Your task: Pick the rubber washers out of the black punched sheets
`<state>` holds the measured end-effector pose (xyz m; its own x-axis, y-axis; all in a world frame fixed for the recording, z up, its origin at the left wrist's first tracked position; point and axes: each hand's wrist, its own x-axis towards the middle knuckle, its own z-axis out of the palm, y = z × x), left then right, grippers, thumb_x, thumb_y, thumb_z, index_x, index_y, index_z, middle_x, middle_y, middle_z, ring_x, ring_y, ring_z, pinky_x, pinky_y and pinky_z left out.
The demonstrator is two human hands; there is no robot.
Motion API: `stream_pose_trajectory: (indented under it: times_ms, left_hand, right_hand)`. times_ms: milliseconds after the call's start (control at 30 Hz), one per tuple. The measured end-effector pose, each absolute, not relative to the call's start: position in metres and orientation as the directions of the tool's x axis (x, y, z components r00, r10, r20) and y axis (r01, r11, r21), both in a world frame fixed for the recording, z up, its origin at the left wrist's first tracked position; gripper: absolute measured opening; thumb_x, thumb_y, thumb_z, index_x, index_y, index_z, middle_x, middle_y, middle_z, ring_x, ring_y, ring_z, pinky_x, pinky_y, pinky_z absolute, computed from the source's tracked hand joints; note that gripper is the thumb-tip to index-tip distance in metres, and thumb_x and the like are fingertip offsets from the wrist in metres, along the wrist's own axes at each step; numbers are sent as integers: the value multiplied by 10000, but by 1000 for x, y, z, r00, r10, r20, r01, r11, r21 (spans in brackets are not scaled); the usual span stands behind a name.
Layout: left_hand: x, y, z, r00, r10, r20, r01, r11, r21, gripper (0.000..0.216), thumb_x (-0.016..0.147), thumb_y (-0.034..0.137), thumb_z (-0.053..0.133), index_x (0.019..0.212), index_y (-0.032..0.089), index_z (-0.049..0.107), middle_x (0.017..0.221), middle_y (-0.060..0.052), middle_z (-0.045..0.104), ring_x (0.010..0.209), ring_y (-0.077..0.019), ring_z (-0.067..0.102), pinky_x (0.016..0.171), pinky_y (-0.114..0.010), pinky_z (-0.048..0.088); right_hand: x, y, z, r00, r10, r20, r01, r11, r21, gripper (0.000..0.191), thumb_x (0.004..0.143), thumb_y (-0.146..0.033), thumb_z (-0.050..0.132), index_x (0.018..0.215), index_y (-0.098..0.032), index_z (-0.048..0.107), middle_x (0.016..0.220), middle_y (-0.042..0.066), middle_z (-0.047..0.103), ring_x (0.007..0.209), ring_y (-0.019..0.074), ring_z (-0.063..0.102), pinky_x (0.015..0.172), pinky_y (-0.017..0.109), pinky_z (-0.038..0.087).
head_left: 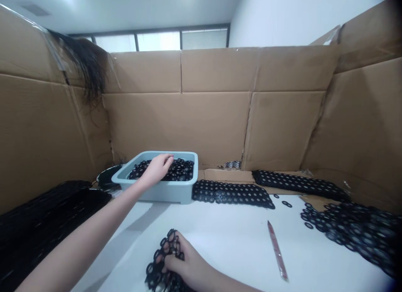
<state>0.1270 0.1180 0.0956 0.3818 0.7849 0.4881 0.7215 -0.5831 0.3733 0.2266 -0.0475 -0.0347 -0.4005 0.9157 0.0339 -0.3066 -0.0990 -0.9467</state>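
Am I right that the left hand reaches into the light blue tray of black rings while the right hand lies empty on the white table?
Not quite: in the head view the right hand is not empty; its grip holds a black sheet of joined rings on the white table. The left hand does reach into the light blue tray.

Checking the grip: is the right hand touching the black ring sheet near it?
Touching. The head view shows the right hand with fingers curled over the black ring sheet.
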Motion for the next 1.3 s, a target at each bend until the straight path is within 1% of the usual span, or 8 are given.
stream_pose_trajectory:
  times_ms: [133, 233, 333, 433, 567, 667, 867, 1300]
  left_hand:
    - [90, 39, 68, 439, 769, 466, 660, -627, 413, 360, 846, 409, 273, 907, 196, 557, 928, -42, 625, 872, -187, 563, 761, -290, 416]
    - [70, -3, 35, 436, 869, 236, 694, -491, 527, 379, 818, 455, 325, 1050, 199, 480, 978, -70, 603, 840, -203, 575, 711, -314, 441]
    - [63, -25, 10, 493, 868, 64, 633, -408, 658, 428, 789, 455, 396, 1131, 199, 404, 1039, -88, 580, 872, -205, 570, 732, -322, 449]
    - [66, -35, -5, 497, 857, 132, 557, -432, 710, 355, 784, 383, 442, 1093, 211, 414, 1047, -69, 571, 929, -199, 542, 784, -326, 432]
    - [70, -44, -12, 439, 857, 269, 573, -498, 651, 321, 790, 307, 440, 1094, 209, 414, 1070, -80, 534, 980, -207, 504, 830, -359, 406]
    - [68, -47, -14, 452, 847, 280, 588, -519, 621, 334, 786, 328, 452, 1098, 216, 409, 1063, -78, 523, 973, -212, 500, 820, -372, 411]
    - [65, -48, -16, 391, 825, 408, 650, -561, 513, 488, 737, 399, 522, 1157, 222, 348, 1097, -89, 459, 991, -225, 466, 809, -382, 409]
    - [65, -49, -21, 469, 747, 471, 710, -636, 302, 365, 749, 378, 513, 1045, 199, 396, 849, -50, 512, 788, -202, 496, 669, -344, 417]
  right_hand:
    - [228, -48, -36, -357, 933, 39, -359, -98, -928, 241, 710, -264, 559, 867, -188, 392, 878, 20, 555, 680, 128, 569, 564, 250, 433]
    - [231, -50, -36, -335, 941, 47, -358, -81, -930, 291, 735, -280, 549, 968, -194, 398, 929, 35, 559, 725, 151, 590, 626, 290, 449]
    - [233, -52, -35, -322, 943, 88, -322, -22, -946, 265, 741, -253, 548, 974, -171, 451, 933, 44, 572, 853, 165, 568, 768, 314, 425]
    - [233, -55, -33, -318, 942, 106, -286, 11, -958, 243, 725, -225, 562, 948, -169, 481, 900, 31, 572, 859, 156, 552, 800, 310, 408]
    - [233, -57, -33, -324, 942, 91, -209, 23, -978, 171, 733, -280, 557, 841, -159, 503, 722, -1, 556, 684, 125, 537, 677, 275, 418]
    - [232, -58, -33, -318, 943, 100, -144, 56, -988, 207, 744, -352, 536, 744, -146, 512, 609, -17, 528, 602, 110, 510, 638, 256, 397]
    - [229, -56, -36, -263, 962, 74, -158, 33, -987, 245, 733, -387, 536, 716, -147, 485, 640, -4, 559, 543, 100, 500, 612, 265, 407]
    - [231, -58, -37, -319, 945, 71, -177, 14, -984, 196, 770, -333, 499, 872, -167, 524, 796, 19, 571, 798, 161, 535, 788, 323, 400]
